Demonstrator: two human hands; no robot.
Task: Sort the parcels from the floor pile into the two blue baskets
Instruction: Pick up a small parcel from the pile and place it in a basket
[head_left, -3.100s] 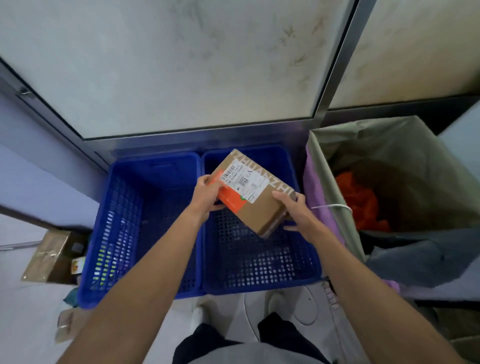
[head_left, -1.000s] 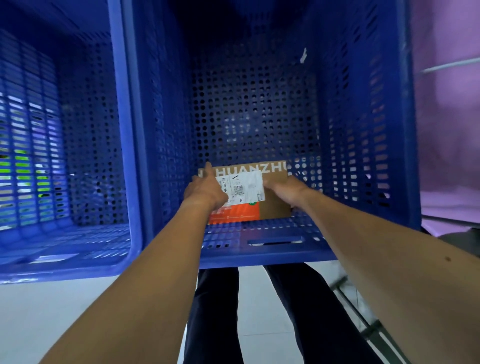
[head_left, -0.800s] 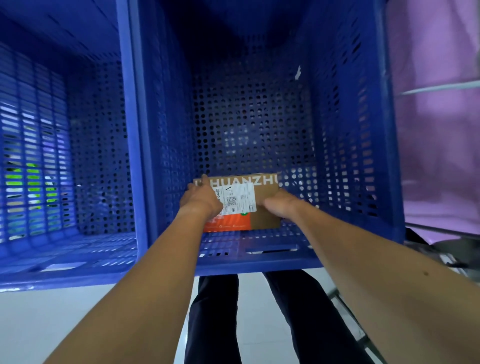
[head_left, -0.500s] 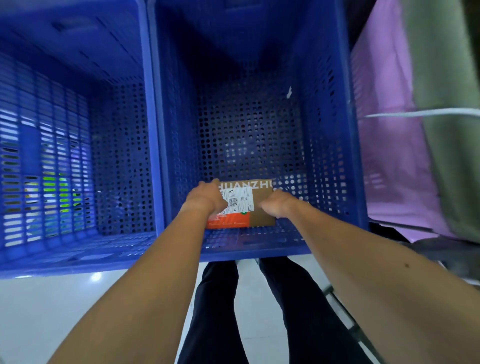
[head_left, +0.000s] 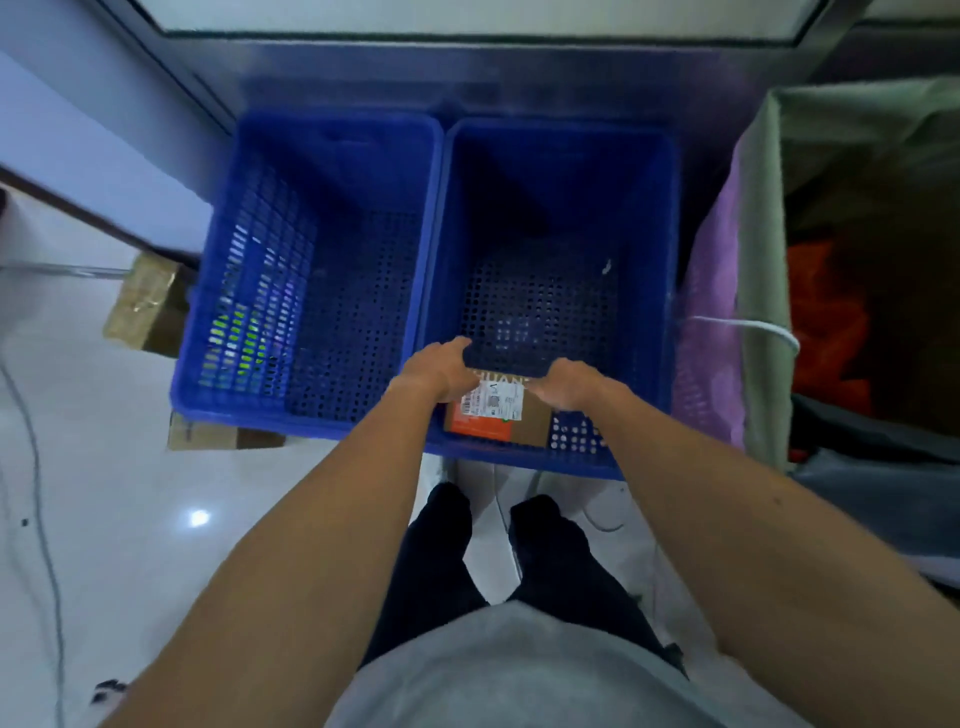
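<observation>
Glossy white floor (head_left: 130, 493) carries the left blue basket (head_left: 260, 291); the right blue basket (head_left: 649, 234) stands touching its right side, a taped cardboard box (head_left: 140, 306) sits just left of it, a flat carton (head_left: 218, 435) pokes from under its near edge, and a purple-green sack (head_left: 753, 260) stands farther right

Blue perforated baskets (head_left: 353, 312), brown parcel (head_left: 536, 432), orange band (head_left: 475, 430), white label (head_left: 493, 404)

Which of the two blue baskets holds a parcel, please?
The right basket, beside the purple bag: a brown labelled parcel sits at its near wall, held by the left hand and right hand. The left basket shows only bare floor.
</observation>
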